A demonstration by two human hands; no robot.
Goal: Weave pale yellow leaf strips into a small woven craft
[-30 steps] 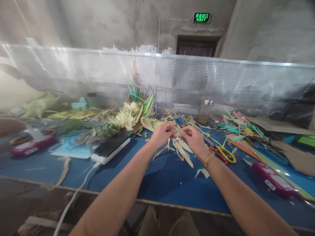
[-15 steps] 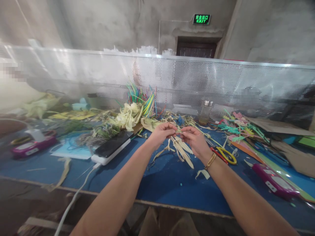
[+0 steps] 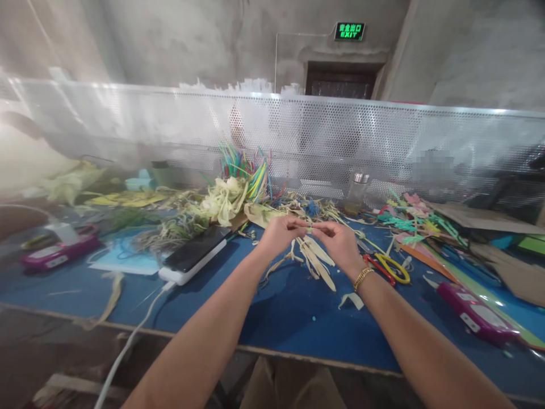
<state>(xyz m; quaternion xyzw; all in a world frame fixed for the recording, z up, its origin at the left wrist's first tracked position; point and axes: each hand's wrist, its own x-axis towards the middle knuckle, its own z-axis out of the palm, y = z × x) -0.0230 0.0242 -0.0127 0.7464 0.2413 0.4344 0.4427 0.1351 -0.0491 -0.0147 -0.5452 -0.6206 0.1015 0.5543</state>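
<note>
My left hand [image 3: 281, 236] and my right hand [image 3: 339, 243] meet fingertip to fingertip above the blue table. Both pinch a thin, pale greenish strip of husk [image 3: 310, 229], of which only a short bit shows between the fingers. Just below them lie long dry corn husk strips [image 3: 317, 262]; whether these join the pinched strip I cannot tell. By my right wrist, which wears a gold bracelet, rest scissors [image 3: 392, 269] with yellow and red handles. A small curled husk scrap [image 3: 352, 301] lies nearer the front edge.
On the left, a phone [image 3: 198, 250] lies on a white power bank with a cable. Behind it are husks [image 3: 225, 199] and coloured stems. A glass bottle [image 3: 356, 193] stands at the back. Purple power strips [image 3: 474, 312] flank both sides. Part of another person shows far left.
My hands stay in nearly the same place; the right fingers have straightened and closed in slightly toward the left ones. The other person at far left has shifted a little.
</note>
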